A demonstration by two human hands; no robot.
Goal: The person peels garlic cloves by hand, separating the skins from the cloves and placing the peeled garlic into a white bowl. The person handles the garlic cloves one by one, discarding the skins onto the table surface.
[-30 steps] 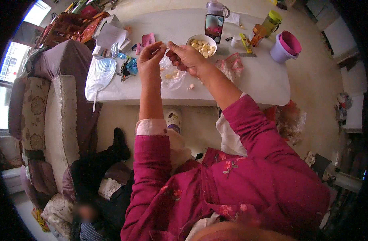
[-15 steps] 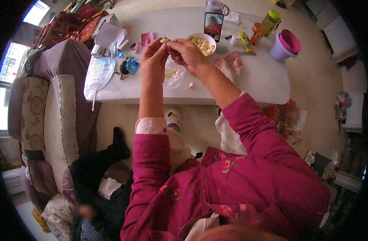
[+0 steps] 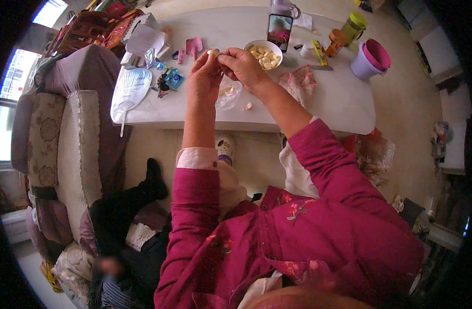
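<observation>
Above the table, my left hand (image 3: 204,73) pinches a pale garlic clove (image 3: 213,52) between thumb and fingers. My right hand (image 3: 242,67) has its fingertips pressed together against the same clove from the right. Just behind my right hand stands a white bowl (image 3: 280,63) with many peeled cloves (image 3: 266,55) in it. Under my wrists lies a clear plastic bag (image 3: 232,98) with some cloves on it. A small pinkish piece (image 3: 248,106), perhaps another clove, rests near the table's front edge.
A phone (image 3: 277,32) stands upright behind the bowl. Right of it are a knife with a yellow-green handle (image 3: 319,53), an orange cup (image 3: 336,42), a green bottle (image 3: 355,24) and a purple bucket (image 3: 360,66). A fan (image 3: 134,88) lies left. Another person's dark-clothed leg (image 3: 128,198) extends below left.
The view has shifted slightly, so the table items sit a little to the right. Both hands remain together at the clove, which is turned somewhat differently between the fingers.
</observation>
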